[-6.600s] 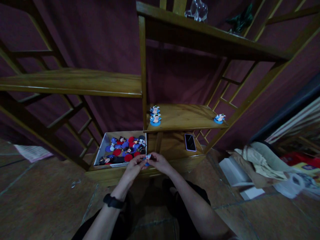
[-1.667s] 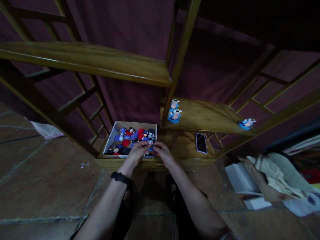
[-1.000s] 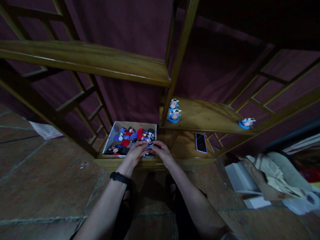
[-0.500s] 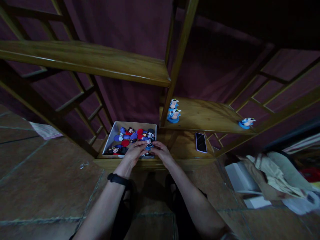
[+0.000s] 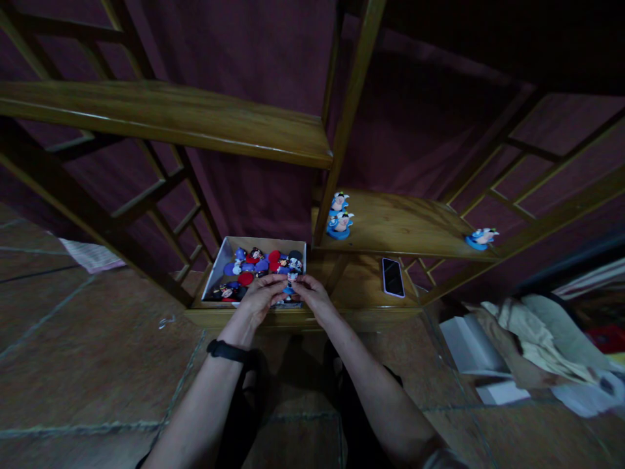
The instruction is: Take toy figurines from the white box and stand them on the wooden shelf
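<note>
My left hand (image 5: 261,296) and my right hand (image 5: 312,296) meet over the front edge of the lowest shelf, both pinched on one small blue-based figurine (image 5: 291,281) held between their fingertips. Just behind them lies an open white box (image 5: 215,273) filled with several more small figurines on red, blue and purple bases. A black band is on my left wrist. Two blue-based figurines (image 5: 338,213) stand at the left end of the middle shelf (image 5: 405,231), and a third one (image 5: 480,238) stands near its right end.
A phone (image 5: 392,277) lies flat on the lowest shelf under the middle shelf. A long wooden shelf (image 5: 166,120) runs across at upper left. Crumpled cloth (image 5: 532,332) and white boxes (image 5: 469,355) sit on the tiled floor to the right.
Over the last second both hands stay at the box's front, shifting the figurine slightly between the fingertips. Since 6.6 s ago the camera has moved lower and closer to the shelf.
</note>
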`<state>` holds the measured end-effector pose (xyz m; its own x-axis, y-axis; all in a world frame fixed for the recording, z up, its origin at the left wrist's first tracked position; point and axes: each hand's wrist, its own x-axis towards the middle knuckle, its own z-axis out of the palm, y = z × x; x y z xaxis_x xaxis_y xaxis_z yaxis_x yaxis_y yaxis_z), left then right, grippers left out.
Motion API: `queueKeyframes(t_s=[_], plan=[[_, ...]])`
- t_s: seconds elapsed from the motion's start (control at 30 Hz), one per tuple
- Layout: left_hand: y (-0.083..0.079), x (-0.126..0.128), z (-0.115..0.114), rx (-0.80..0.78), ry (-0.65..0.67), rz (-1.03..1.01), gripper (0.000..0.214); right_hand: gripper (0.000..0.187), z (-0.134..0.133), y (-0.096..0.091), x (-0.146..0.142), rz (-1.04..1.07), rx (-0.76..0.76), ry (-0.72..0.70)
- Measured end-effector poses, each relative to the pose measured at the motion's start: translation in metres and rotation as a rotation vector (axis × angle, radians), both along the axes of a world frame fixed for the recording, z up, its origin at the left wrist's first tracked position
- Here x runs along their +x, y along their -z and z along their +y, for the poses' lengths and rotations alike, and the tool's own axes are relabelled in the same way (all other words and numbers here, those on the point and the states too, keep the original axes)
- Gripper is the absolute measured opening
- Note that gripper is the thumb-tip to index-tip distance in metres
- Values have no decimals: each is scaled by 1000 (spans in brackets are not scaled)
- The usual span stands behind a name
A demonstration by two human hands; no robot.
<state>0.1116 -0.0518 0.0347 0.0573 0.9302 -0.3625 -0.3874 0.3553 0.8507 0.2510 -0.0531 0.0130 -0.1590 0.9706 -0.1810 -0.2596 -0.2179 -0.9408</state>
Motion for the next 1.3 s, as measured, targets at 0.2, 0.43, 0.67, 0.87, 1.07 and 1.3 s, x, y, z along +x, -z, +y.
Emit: queueKeyframes(t_s=[0.2,0.43,0.67,0.87,1.07,1.3], plan=[[-2,-3,-3,-76,-23,-94,16,34,2,2,-5,-17,-29,26],[-4,-5,-10,-146,-86,-161,12,31,0,7,-14,-16,-30,43],[0,-12,-18,-259,-141,-302,7,29,-4,3,-24,-12,-15,47],[6,-23,-23,-322,-201,-380,11,28,-8,6,-36,-36,-42,49],[8,-29,-22,-337,-256,-393,6,28,-10,5,-48,-10,-57,47],[6,-27,-23,-329,-290,-358,8,24,-12,6,-52,-23,-46,54]])
